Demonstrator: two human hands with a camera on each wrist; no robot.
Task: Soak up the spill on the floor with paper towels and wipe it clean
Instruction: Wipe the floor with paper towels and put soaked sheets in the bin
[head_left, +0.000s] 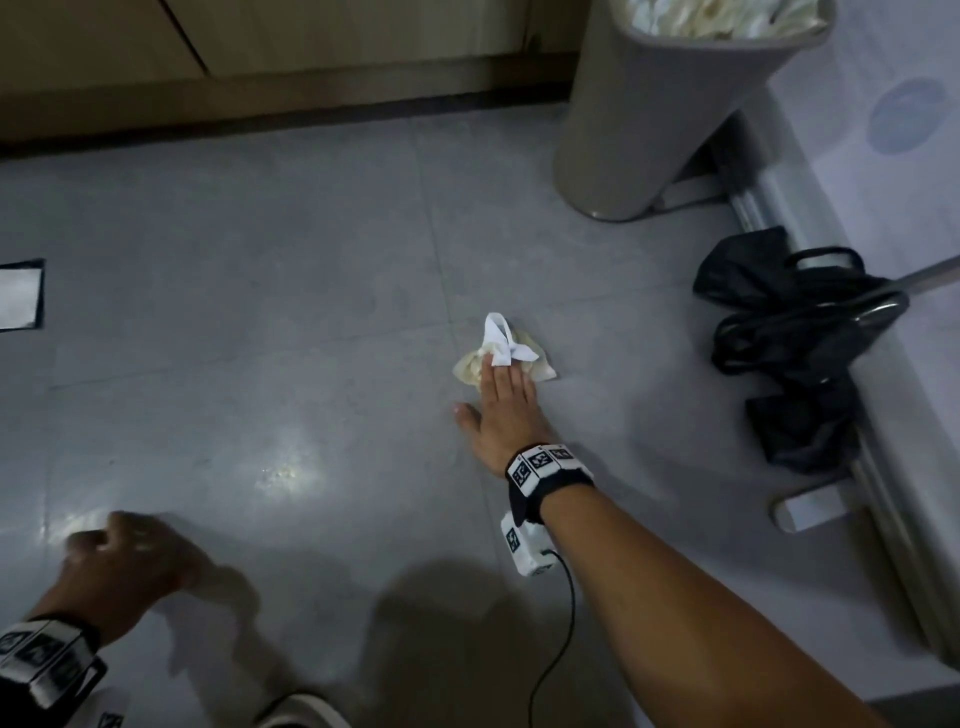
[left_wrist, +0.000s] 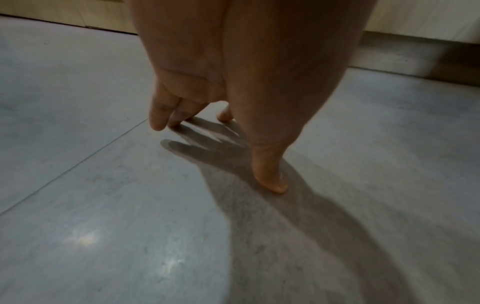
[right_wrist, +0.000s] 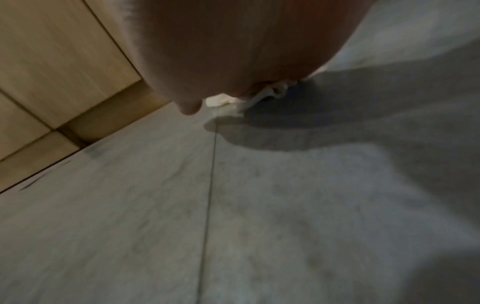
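A crumpled paper towel (head_left: 537, 364), yellow-stained with a white strip on top, lies on the grey tiled floor (head_left: 260, 286) in the head view. My right hand (head_left: 506, 395) lies flat on its near edge, fingers straight and pressing down, thumb spread to the left. In the right wrist view the towel (right_wrist: 262, 94) peeks out past the right hand (right_wrist: 233, 51). My left hand (head_left: 119, 551) is at the lower left, holding nothing. Its fingers (left_wrist: 161, 115) and thumb point down and touch the floor. A shiny patch (head_left: 283, 470) with faint specks lies between the hands; whether it is wet I cannot tell.
A grey bin (head_left: 660, 114) full of used towels stands at the back right. A black bag (head_left: 795, 332) lies against a metal rail on the right. Wooden cabinets (head_left: 260, 62) line the back. A black-edged white sheet (head_left: 18, 296) sits at the left edge.
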